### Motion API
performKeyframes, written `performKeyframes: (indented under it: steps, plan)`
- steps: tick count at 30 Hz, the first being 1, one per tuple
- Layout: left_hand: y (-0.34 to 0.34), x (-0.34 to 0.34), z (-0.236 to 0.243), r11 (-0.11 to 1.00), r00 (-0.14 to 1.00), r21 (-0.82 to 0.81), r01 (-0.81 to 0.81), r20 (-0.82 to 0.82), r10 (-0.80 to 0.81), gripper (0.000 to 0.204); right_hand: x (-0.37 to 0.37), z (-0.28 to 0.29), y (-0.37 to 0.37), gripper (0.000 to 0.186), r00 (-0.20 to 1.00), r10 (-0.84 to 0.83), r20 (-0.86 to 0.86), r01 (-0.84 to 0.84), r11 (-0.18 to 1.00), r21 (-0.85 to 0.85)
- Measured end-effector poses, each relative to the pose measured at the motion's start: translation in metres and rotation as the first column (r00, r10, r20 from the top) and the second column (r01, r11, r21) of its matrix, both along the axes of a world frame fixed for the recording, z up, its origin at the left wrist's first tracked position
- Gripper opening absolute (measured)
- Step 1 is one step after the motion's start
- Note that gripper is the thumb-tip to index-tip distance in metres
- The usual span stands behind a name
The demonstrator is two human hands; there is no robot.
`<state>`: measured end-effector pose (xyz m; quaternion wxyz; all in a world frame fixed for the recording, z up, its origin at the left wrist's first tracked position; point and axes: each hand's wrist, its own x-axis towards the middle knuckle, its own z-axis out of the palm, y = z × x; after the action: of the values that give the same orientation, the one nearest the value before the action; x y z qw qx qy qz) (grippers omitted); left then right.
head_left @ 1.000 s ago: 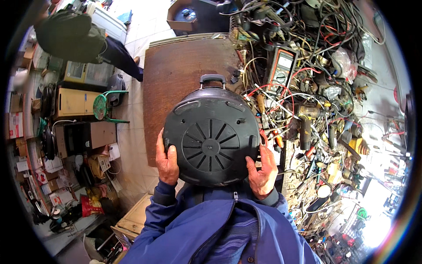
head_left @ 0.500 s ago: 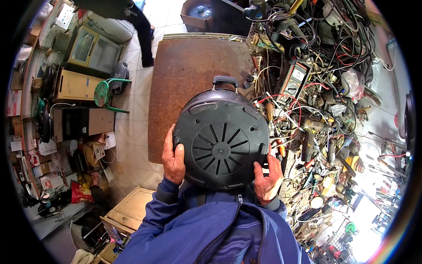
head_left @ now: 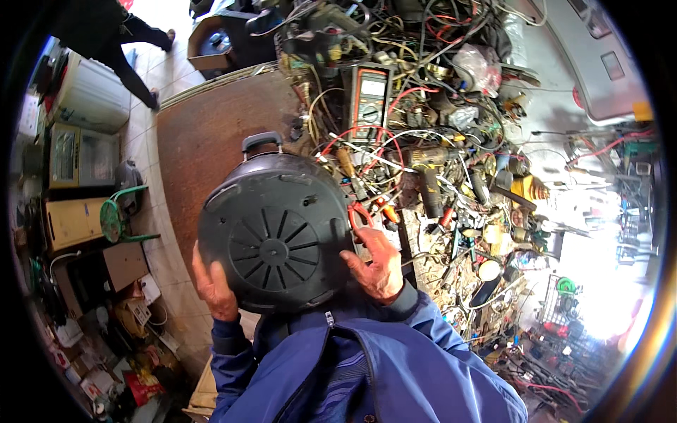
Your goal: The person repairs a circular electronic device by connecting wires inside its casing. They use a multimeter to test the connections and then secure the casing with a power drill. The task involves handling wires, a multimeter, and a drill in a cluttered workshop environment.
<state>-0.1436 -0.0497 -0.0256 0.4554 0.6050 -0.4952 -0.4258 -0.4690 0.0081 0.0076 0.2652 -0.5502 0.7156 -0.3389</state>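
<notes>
A round black electric pan [head_left: 273, 252] is upside down in front of me, its slotted vented base facing up. Its loop handle [head_left: 261, 140] sticks out at the far side, over the brown tabletop. My left hand [head_left: 217, 289] grips the left rim, thumb on the base edge and fingers along the side. At the right rim my right hand [head_left: 379, 266] holds on with its thumb at the edge of the base; its fingers reach up beside the rim and are partly hidden.
Right of the brown table [head_left: 190, 141], tangled wires and tools spread out, with a multimeter [head_left: 370, 102] and a cordless drill [head_left: 427, 182] among them. A green stool [head_left: 113, 218] stands at left, near boxes and appliances. Someone in dark clothes [head_left: 106, 35] is at the far left.
The whole view has swung rightward, so the pan, table and tools sit further left in the picture. Both hands stay at the pan's rim. The other person's legs are further apart.
</notes>
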Motion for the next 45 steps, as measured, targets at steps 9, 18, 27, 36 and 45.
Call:
performKeyframes:
  steps: [9, 18, 27, 36, 45]
  plan:
    - [-0.009, -0.016, 0.033, 0.991, 0.92, -0.133, 0.017, 0.39, 0.037, 0.065, -0.177, -0.066, -0.046, 0.091, 0.672, -0.105, -0.733, 0.412, 0.876, 0.252]
    - [-0.003, -0.084, 0.065, 0.813, 0.619, -0.127, 0.568, 0.717, -0.321, 0.072, -0.21, -0.102, -0.092, 0.095, 0.734, -0.04, -0.678, 0.497, 0.711, 0.497]
    - [0.001, -0.086, 0.053, 0.829, 0.586, -0.091, 0.552, 0.75, -0.307, 0.073, -0.296, -0.01, -0.007, 0.053, 0.93, -0.329, -0.164, 0.352, 0.925, 0.144]
    - [0.003, -0.081, 0.051, 0.838, 0.604, -0.094, 0.537, 0.737, -0.304, 0.074, -0.146, 0.146, 0.104, 0.065, 0.749, -0.263, 0.608, 0.427, 0.894, -0.138]
    - [0.0, -0.077, 0.048, 0.834, 0.645, -0.119, 0.538, 0.695, -0.317, 0.075, -0.089, 0.194, 0.065, 0.032, 0.963, -0.212, 0.166, 0.155, 0.94, 0.303]
